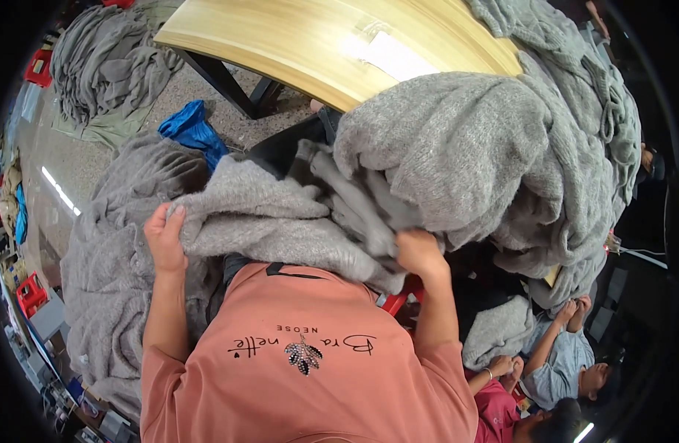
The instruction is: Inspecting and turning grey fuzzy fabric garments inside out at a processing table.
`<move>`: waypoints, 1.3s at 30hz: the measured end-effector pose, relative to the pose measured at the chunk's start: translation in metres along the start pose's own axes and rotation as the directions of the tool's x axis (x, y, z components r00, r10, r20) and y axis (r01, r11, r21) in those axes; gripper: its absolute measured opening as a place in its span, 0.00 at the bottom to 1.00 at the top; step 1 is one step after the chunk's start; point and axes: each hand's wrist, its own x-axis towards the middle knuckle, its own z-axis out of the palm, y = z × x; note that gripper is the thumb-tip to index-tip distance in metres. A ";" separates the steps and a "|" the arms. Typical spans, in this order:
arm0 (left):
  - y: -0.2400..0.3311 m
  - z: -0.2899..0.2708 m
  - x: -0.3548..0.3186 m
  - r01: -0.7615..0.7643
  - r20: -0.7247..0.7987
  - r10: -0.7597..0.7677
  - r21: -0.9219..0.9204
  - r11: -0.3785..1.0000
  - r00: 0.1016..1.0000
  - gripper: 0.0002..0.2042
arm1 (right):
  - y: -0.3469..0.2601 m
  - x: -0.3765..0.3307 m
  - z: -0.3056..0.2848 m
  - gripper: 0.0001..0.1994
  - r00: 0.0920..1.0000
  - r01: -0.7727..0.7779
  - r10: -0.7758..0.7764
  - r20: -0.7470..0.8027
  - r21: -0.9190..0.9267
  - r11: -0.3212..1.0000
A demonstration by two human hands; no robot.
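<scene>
A fuzzy grey knit garment (pixel 273 236) lies across my lap, stretched between both hands. My left hand (pixel 165 235) is closed on its left end, thumb on top of the bunched knit. On the other side, my right hand (pixel 419 252) is closed at the garment's right part, close to my body; its fingertips are partly hidden. A darker, thinner grey strip of the knit (pixel 354 199) runs up from near my right hand. Just beyond, a big heap of the same grey knitwear (pixel 450 148) hangs over the table's near edge.
The wooden table (pixel 280 33) carries a white sheet of paper (pixel 398 57). More grey knit piles (pixel 110 63) lie on the floor at the far left and beside my left arm. A blue cloth (pixel 195 131) lies between them. Two people sit at the lower right, one holding grey knit (pixel 500 332).
</scene>
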 end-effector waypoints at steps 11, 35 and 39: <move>0.004 0.022 0.033 -0.119 0.291 -0.029 0.480 0.869 0.956 0.05 | -0.007 0.005 -0.021 0.12 0.780 0.120 0.001 -0.625 0.151 0.981; 0.041 0.132 -0.019 -0.032 0.819 0.074 -0.067 0.997 0.568 0.08 | -0.044 0.025 -0.004 0.26 0.776 0.593 -0.571 -0.267 0.617 0.517; 0.048 0.158 -0.030 -0.263 0.928 0.086 0.014 0.965 0.364 0.08 | -0.049 0.008 -0.015 0.16 0.849 0.528 -0.464 -0.253 0.463 0.712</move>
